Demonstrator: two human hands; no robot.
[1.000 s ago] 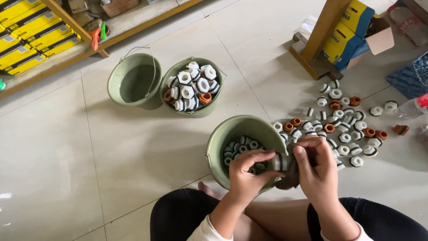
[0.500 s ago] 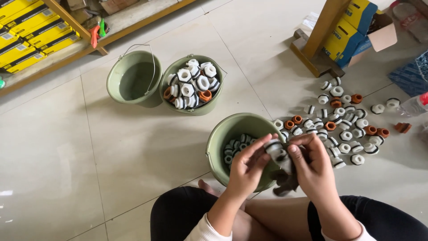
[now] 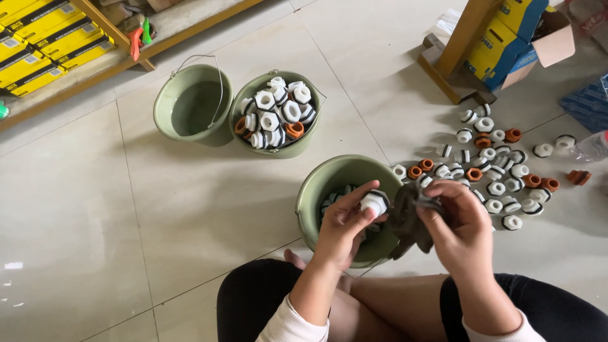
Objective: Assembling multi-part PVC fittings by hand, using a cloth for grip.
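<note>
Left hand (image 3: 345,221) pinches a white fitting (image 3: 374,202) between thumb and fingertips, over the rim of the near bucket (image 3: 316,190). Right hand (image 3: 457,218), just right of that bucket, is closed around a dark rag (image 3: 405,221); most of the rag hangs below the fingers, and its far end is hidden in the grip. Hands sit close, not touching.

Near bucket: a few fittings show at the bottom, mostly covered by the left hand, so how many cannot be told.

Since half a second ago: the hands have drawn apart; the fitting, then between both hands against the rag, is now in the left hand alone. A second ago both hands worked together at the bucket's right rim.

Beyond the near bucket, up-left: a full bucket (image 3: 304,149) heaped with white fittings and a couple of orange ones. Left of that, touching it, an empty bucket (image 3: 166,114) with a wire handle.

Right of the near bucket: loose fittings (image 3: 500,171) spread on the tile floor (image 3: 95,221), white and orange.

Far up-right of the near bucket: blue-and-yellow boxes (image 3: 506,35) beside a wooden leg (image 3: 459,41), cut off at the frame top; their print is too small to read. Far up-left: yellow flat boxes (image 3: 38,54) in a row on a low shelf, cut by the edge.

Knees in dark cloth at the bottom edge.
</note>
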